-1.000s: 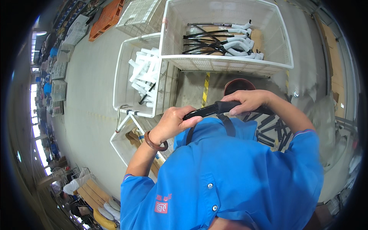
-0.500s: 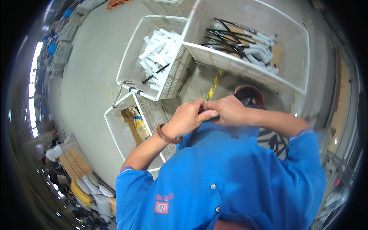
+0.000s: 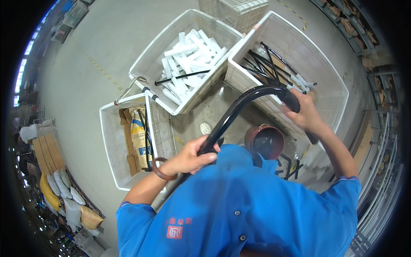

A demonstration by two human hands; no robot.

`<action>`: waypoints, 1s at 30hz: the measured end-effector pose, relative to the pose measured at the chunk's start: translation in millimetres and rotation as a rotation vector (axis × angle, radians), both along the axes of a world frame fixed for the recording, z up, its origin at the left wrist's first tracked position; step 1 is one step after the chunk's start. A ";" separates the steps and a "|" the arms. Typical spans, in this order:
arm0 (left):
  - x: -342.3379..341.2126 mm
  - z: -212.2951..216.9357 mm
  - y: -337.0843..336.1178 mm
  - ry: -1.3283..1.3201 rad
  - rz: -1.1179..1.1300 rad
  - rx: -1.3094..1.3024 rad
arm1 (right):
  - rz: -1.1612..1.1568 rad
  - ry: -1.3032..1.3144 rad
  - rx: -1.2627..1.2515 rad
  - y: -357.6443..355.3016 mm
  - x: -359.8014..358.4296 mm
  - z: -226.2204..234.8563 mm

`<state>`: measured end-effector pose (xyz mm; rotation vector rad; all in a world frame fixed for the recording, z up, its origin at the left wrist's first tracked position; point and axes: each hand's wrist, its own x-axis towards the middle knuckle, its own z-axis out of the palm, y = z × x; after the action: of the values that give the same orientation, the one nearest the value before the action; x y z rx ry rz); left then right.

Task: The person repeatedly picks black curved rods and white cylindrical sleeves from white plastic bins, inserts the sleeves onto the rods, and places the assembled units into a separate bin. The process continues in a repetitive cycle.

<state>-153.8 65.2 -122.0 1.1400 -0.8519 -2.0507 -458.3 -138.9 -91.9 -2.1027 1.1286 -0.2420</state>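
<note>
A glossy black bent tube (image 3: 233,110) arches across in front of my body, its ends running down past my hands. My left hand (image 3: 192,156) is closed around its left leg, close to my shirt. My right hand (image 3: 306,113), farther away and to the right, grips the tube just past the bend. Beyond it stands a white crate (image 3: 332,81) holding thin black rods (image 3: 269,68) with pale grey sleeves on some ends. A second white crate (image 3: 147,66), ahead to the left, is heaped with white sleeves (image 3: 190,58); one black rod lies across them.
A reddish-brown bucket (image 3: 279,147) stands on the floor beneath my right arm, with black angled parts (image 3: 292,168) beside it. To the left, a smaller white crate (image 3: 110,145) holds a printed sack (image 3: 138,128), cardboard and black rods. Sacks (image 3: 62,186) lie far left.
My hands have moved from close together at my waist to wide apart. The bent black tube now shows between them. The view has shifted, bringing the bucket and left crate into fuller sight.
</note>
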 end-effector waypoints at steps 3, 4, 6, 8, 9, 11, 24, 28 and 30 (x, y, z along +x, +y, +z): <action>7.2 -10.0 -7.5 0.047 0.175 0.006 | 0.181 0.223 -0.122 -48.6 60.8 9.7; 16.0 -14.7 -12.4 0.113 0.232 -0.014 | 0.241 0.173 -0.085 -62.8 82.1 17.6; 25.9 -23.1 -18.7 -0.088 0.134 -0.133 | 0.499 0.086 -0.072 -80.0 132.9 25.8; 30.2 -32.9 -27.8 -0.157 0.037 -0.174 | 1.032 0.282 -0.267 -71.5 177.7 19.8; 33.7 -38.8 -32.5 -0.086 0.042 -0.105 | 1.184 0.282 -0.354 -60.6 199.9 6.3; 37.7 -53.8 -41.5 -0.059 0.022 0.016 | 1.348 0.390 -0.279 -35.1 226.3 -23.6; 158.4 -227.1 -29.8 -0.416 0.783 0.694 | 0.619 -0.278 -0.062 -199.0 435.2 -397.4; 135.3 -273.0 -5.5 -0.421 1.128 0.826 | 0.401 0.795 0.009 -320.7 445.4 -601.8; 120.0 -288.2 2.3 -0.415 1.177 0.836 | 0.428 0.777 -0.020 -348.1 448.4 -685.7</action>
<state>-33.8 67.6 -410.2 1.8950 0.5782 -1.1038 -9.8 -487.0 -777.5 -2.4583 1.0273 0.8309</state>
